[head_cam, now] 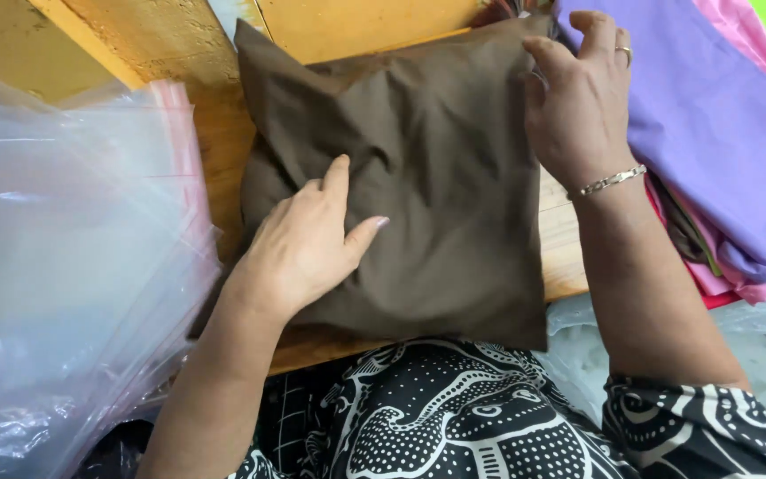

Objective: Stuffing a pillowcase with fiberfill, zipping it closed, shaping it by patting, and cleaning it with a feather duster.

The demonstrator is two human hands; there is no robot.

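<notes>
Brown cushion cover (pixel 436 177) pressed flat on wooden surface (pixel 214 133) by open left hand (pixel 303 244), top right corner pinched by right hand (pixel 578 98), clear plastic bags (pixel 64 266) stacked at left, folded purple fabric (pixel 720 133) cut off at right.

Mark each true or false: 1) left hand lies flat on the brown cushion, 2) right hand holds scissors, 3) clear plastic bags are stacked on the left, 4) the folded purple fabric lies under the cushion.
1) The left hand lies flat on the brown cushion: true.
2) False: the right hand holds no tool; it grips the cushion's top right corner.
3) Clear plastic bags are stacked on the left: true.
4) False: the purple fabric lies beside the cushion, to its right.
</notes>
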